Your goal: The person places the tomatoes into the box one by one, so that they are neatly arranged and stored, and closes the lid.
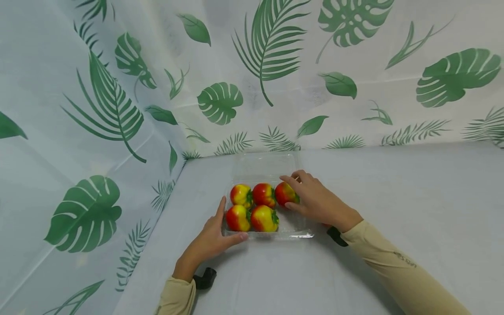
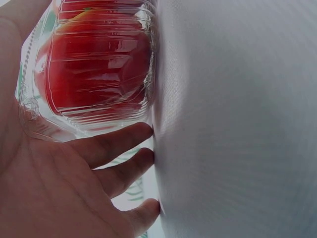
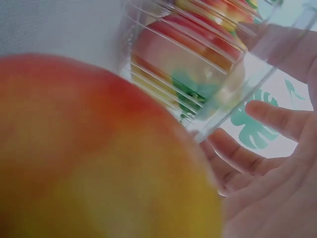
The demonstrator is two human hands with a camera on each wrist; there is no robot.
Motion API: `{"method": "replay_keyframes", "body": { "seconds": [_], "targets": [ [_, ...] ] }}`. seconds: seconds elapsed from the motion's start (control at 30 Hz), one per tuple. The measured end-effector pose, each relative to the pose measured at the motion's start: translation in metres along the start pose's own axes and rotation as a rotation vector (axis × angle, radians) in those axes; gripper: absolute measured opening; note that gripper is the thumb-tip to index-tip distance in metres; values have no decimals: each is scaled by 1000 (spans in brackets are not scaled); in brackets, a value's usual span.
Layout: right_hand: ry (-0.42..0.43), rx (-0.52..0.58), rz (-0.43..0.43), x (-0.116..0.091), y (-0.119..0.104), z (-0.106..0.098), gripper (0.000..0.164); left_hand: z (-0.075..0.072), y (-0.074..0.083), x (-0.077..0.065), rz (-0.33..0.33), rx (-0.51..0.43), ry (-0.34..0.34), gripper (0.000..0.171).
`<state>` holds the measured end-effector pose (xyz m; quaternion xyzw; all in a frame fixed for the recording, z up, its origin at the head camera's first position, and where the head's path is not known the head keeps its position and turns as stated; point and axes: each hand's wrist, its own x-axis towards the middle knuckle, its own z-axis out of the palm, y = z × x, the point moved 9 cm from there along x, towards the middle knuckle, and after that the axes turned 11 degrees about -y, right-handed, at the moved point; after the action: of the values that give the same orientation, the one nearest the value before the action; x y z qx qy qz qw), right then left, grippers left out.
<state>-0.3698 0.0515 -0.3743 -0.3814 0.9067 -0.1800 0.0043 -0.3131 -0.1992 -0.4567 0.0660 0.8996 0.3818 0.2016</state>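
- Five fruits (image 1: 264,218) in the clear box (image 1: 293,222), one space left.
- Left grip (image 1: 210,238) spread wide against it.
- Right grip (image 1: 318,200) at back-right fruit (image 1: 284,194); can't tell if holding.
- Another fruit (image 3: 99,153) lies outside.

Right hand (image 3: 280,181) at frame right, fingers apart, slightly bent. Clear container (image 3: 220,113) upper center, ribbed wall toward camera; red-yellow boxed fruit (image 3: 185,54) behind it. Foreground fruit (image 3: 99,158) (badly blurred) fills lower left. Grey bench (image 3: 64,29) upper left, leaf-print sheet (image 3: 255,126) right.
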Motion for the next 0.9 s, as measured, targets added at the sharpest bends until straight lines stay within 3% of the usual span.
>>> {"method": "replay_keyframes", "body": {
  "seconds": [0.53,0.9],
  "targets": [
    [-70,241,70,-14,6,-20,78,0,0,-2,-7,0,2,126],
    [-91,290,62,-43,7,-29,78,2,-1,-1,-1,-2,2,125]
  ]
}}
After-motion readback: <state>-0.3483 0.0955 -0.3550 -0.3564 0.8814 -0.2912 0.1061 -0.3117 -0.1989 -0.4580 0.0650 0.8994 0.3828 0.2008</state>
